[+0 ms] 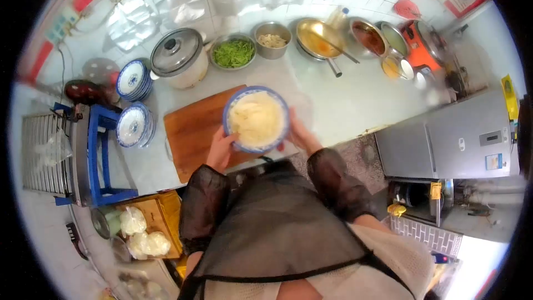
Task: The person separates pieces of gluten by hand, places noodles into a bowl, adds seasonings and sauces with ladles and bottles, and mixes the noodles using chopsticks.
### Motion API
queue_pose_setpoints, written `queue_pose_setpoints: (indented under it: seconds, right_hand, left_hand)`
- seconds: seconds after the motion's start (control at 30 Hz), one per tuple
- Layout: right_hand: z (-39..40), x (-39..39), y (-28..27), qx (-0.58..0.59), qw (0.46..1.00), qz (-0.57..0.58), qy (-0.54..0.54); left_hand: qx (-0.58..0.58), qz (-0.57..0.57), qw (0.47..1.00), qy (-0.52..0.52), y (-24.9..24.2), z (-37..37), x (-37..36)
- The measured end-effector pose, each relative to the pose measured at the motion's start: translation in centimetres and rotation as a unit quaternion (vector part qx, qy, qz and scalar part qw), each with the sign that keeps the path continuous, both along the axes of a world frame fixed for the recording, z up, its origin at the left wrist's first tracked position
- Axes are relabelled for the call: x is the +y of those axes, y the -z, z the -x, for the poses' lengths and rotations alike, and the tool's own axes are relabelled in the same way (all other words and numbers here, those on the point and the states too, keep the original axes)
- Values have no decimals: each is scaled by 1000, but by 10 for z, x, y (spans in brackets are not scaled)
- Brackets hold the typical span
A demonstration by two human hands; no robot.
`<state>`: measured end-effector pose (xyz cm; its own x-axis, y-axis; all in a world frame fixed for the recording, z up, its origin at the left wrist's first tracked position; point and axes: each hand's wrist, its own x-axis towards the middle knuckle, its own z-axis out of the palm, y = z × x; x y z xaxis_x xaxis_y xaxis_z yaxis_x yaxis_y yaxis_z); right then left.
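A blue-rimmed bowl point(226, 112), filled with pale yellow, soft-looking food point(255, 119), is between my two hands, over the right part of a wooden cutting board point(194, 119). My left hand point(222, 149) grips the bowl's lower left side, thumb over the rim. On the opposite side my right hand point(301, 132) holds it, fingers along the outer wall and partly hidden beneath. Sheer dark sleeve covers are on both forearms, and a dark apron point(277, 219) fills the view below the bowl.
Behind the board stand a lidded pot point(177, 58), a bowl of chopped greens point(234, 54), a metal pot of pale pieces point(272, 40) and a pan with a ladle point(320, 39). Stacked blue-and-white bowls point(133, 125) sit left, beside a blue stool point(100, 155). A refrigerator point(444, 144) is at right.
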<state>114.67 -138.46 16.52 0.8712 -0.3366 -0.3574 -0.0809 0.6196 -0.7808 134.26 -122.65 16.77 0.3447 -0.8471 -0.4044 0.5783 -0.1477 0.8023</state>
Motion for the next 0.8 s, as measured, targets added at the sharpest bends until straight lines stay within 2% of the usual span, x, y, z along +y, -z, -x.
queue_pose_setpoints:
  seconds: [0.1,0.17,0.23,0.27,0.3,0.33,0.37,0.4,0.43,0.47,0.5,0.53,0.57,0.6,0.63,0.67,0.7,0.77,0.8]
  right_hand:
    - [7,-25,-20,15,995,-33,95]
    - [24,-45,-43,-4,993,-34,115]
    - [44,-66,-68,-15,991,-34,131]
    - [56,-75,-80,86,990,66,88]
    - [67,-86,-87,184,968,163,44]
    - [78,-95,-89,183,968,167,41]
    - [88,-108,-90,101,987,81,99]
    - [96,-126,-91,18,988,-7,153]
    - [104,-146,-91,15,989,-10,146]
    - [115,-165,-90,-10,986,-35,165]
    - [123,-185,-90,-35,981,-58,184]
    - [128,-204,-88,-38,981,-63,180]
    - [131,-227,-83,-34,980,-18,196]
    - [136,-252,-79,-26,977,27,210]
    - [138,-281,-73,41,973,107,199]
    - [135,-316,-65,104,959,189,183]
    - [126,-358,-32,142,908,353,178]
    - [100,-395,-18,162,833,502,169]
    - [89,-393,-37,232,727,635,116]
  left_hand:
    - [-52,3,998,29,-33,16,-30]
    - [-145,49,988,1,-46,33,-48]
    - [-149,60,987,-1,-66,51,-69]
    - [-148,61,987,-1,-69,62,-83]
    - [-169,43,984,18,-66,70,-98]
    - [-169,45,984,13,-63,83,-113]
    - [34,103,994,6,-67,101,-132]
    - [235,161,959,-2,-69,119,-153]
    - [109,199,974,3,-41,140,-183]
    - [-101,191,976,37,-20,163,-209]
    - [-308,166,936,46,0,187,-235]
    - [-567,88,815,80,8,203,-252]
    - [-568,83,815,77,28,209,-269]
    - [-155,139,978,-5,53,216,-285]
    - [72,167,982,-40,56,226,-290]
    - [293,178,934,-102,59,235,-295]
    - [287,136,939,-133,45,239,-292]
    - [271,92,943,-168,37,239,-288]
    - [232,82,953,-177,38,241,-282]
